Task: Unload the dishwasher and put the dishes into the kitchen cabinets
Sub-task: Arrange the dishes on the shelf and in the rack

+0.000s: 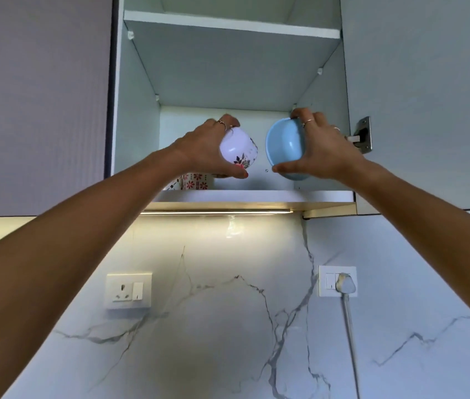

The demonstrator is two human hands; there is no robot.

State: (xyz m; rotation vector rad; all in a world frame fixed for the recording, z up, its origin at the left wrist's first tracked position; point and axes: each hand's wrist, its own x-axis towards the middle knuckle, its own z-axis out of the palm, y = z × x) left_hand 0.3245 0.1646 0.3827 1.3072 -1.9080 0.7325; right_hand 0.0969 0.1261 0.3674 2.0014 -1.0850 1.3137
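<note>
Head view, looking up into an open wall cabinet (pixel 139 90). Both arms raised toward its lowest shelf (pixel 254 194).

Left hand (pixel 208 151): grips a white cup (pixel 238 149) from the side, fingers over the top, thumb beneath. Cup is tilted, its rounded white base turned toward the camera; glossy, with a dark-and-red floral print low on its side. It is held above the shelf, left of centre, not resting on it. Ring on one finger.

Right hand (pixel 321 149): holds a light blue bowl (pixel 285 148), fingers curled over the upper rim, thumb under the lower edge. Bowl tipped on its edge, open side facing left toward the cup; smooth, plain, uniform pale blue inside. Held within the cabinet opening, right of centre, its lowest edge near the shelf; whether it touches cannot be told. Rings on two fingers.

Cup and bowl are near one another, apart.

On the shelf behind the left wrist: a patterned dish (pixel 196 181) with red flower motifs, mostly hidden.

An upper shelf (pixel 231 24) spans the cabinet. Door hinge (pixel 361 135) at right. Under-cabinet light strip (pixel 216 212) glowing. Marble-veined wall below carries a socket (pixel 128 290) at left and a socket with plug (pixel 343 283) and cord at right.
</note>
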